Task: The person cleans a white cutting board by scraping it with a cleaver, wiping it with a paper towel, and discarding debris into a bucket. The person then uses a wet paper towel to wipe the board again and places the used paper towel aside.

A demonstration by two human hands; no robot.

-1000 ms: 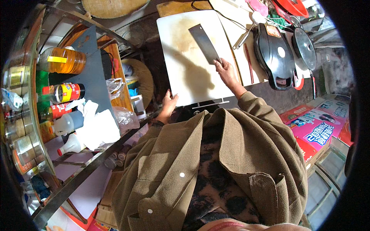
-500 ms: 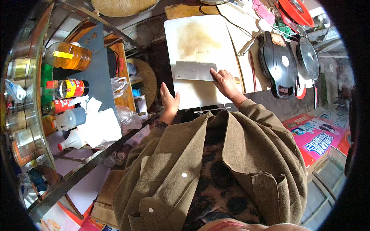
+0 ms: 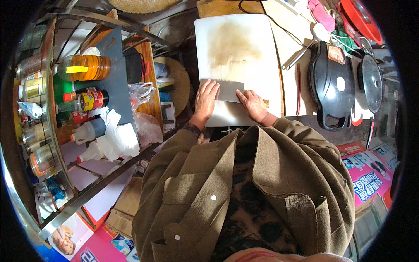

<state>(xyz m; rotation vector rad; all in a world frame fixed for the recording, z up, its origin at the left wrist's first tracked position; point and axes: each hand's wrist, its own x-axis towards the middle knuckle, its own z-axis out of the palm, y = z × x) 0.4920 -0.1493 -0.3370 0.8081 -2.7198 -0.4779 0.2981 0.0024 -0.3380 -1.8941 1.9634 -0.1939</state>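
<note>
A wide-bladed cleaver point(image 3: 228, 92) lies across the lower part of a white cutting board point(image 3: 207, 48). The board carries a large brownish stain in its upper half. My right hand point(image 3: 254, 105) grips the cleaver at its handle end, with fingers reaching onto the blade and a bit of handle showing at the right. Laid over the blade's left end is my left hand point(image 3: 205, 100), its fingers stretched out and flat. The blade's left corner is mostly hidden beneath that hand.
Right of the board are a pair of chopsticks point(image 3: 298, 89), a black electric griddle point(image 3: 332, 87) and a glass lid point(image 3: 371, 83). On the left, a shelf rack holds an oil jug point(image 3: 87, 67), sauce bottles point(image 3: 94, 100) and white plastic bags point(image 3: 118, 137).
My left hand has moved from beside the board onto the blade's left end. My right hand keeps hold of the cleaver. The whole view has shifted slightly.
</note>
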